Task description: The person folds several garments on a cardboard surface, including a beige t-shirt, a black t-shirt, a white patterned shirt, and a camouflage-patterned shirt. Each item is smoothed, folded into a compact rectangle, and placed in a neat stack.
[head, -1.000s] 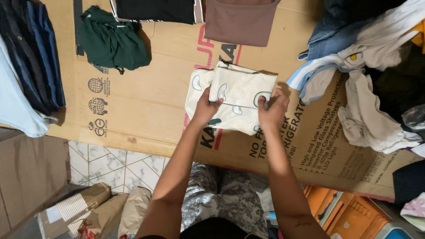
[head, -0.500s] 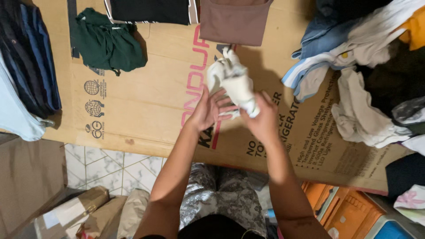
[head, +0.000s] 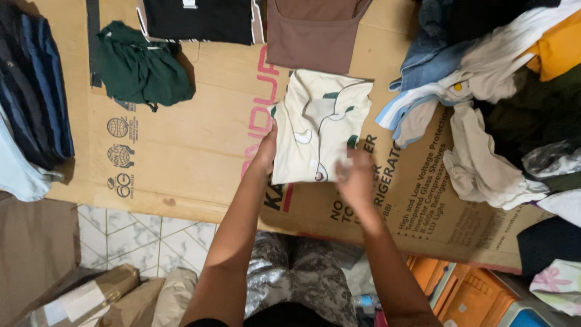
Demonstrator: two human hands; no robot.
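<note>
the cream garment (head: 319, 124) lies folded into a neat rectangle on the cardboard surface (head: 181, 151), just below the brown top (head: 311, 30). the left hand (head: 266, 148) rests flat and open against its left edge; the right hand (head: 356, 175) is blurred at its lower right corner, so i cannot tell whether it grips the cloth or only touches it. this piece looks all but finished, needing at most a last smoothing. 3 other pieces already lie laid out along the top: the green one (head: 142, 66), the black one (head: 200, 18) and the brown top. much seems left: a loose pile of clothes (head: 484, 91) sits unfolded at the right.
</note>
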